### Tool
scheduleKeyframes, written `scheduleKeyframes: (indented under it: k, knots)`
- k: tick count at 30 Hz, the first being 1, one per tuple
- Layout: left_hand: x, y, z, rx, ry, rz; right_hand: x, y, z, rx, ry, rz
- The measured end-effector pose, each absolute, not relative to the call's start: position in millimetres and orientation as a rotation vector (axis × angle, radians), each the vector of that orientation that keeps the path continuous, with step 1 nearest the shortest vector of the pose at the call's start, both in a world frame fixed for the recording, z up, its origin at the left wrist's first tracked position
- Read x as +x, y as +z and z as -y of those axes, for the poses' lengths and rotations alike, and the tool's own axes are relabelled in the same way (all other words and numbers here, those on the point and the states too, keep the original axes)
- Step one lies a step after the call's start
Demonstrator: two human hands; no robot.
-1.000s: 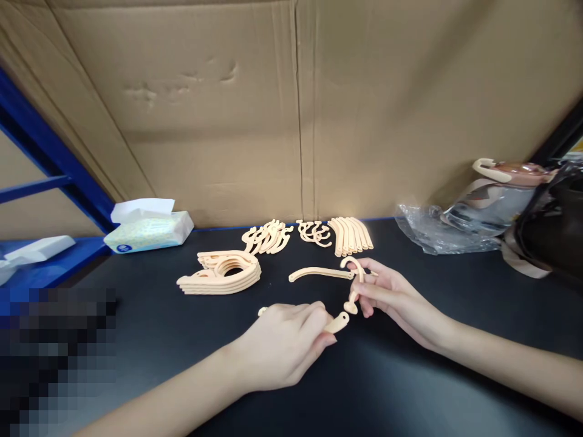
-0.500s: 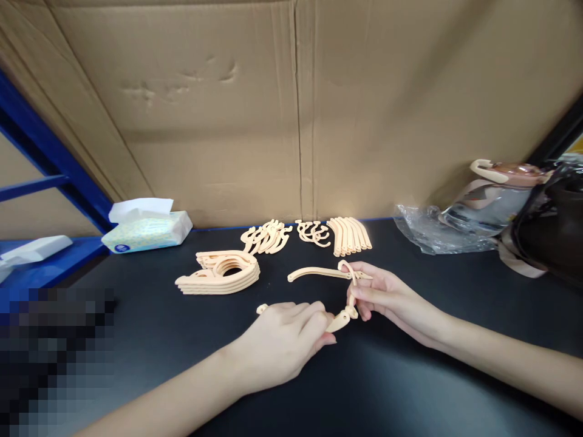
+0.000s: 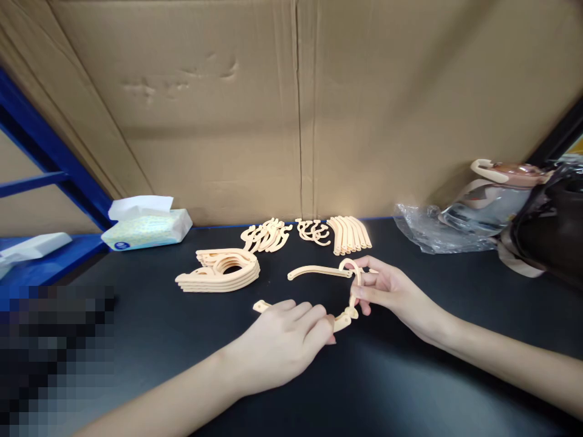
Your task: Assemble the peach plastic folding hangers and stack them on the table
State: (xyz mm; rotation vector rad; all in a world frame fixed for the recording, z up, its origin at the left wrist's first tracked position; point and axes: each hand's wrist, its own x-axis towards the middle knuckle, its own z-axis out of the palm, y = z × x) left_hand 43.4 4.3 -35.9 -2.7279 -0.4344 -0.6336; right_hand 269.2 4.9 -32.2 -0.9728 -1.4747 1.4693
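My left hand [image 3: 285, 343] lies on the black table, fingers closed over a peach plastic hanger arm [image 3: 260, 306] whose two ends stick out either side. My right hand [image 3: 387, 291] pinches a peach hook piece [image 3: 353, 270], its lower end touching the arm's right end [image 3: 344, 318]. A second loose arm [image 3: 316, 272] lies just behind, its right end by my right fingers. Further back sit a stack of assembled hangers [image 3: 221, 273], a row of arms [image 3: 266, 238], small hooks [image 3: 313, 232] and another row of arms [image 3: 350, 235].
A cardboard wall [image 3: 291, 109] closes the back of the table [image 3: 410, 376]. A tissue pack [image 3: 146, 227] lies at back left beside a blue shelf frame [image 3: 50, 152]. At back right are crumpled clear plastic [image 3: 432, 233], a jug-like container [image 3: 501, 188] and a dark bag [image 3: 553, 224].
The hook in my right hand came down and left until its lower end met the right end of the arm under my left hand. My left hand slid slightly, showing more of the arm's left end.
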Motion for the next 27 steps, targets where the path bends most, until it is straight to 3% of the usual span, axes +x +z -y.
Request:
scheduleKeyframes:
  k: [27]
  knots:
    - [46.8, -37.7, -4.3, -2.746, -0.536, 0.553, 267.4, -35.6, -3.4, -1.081, 1.333, 1.485]
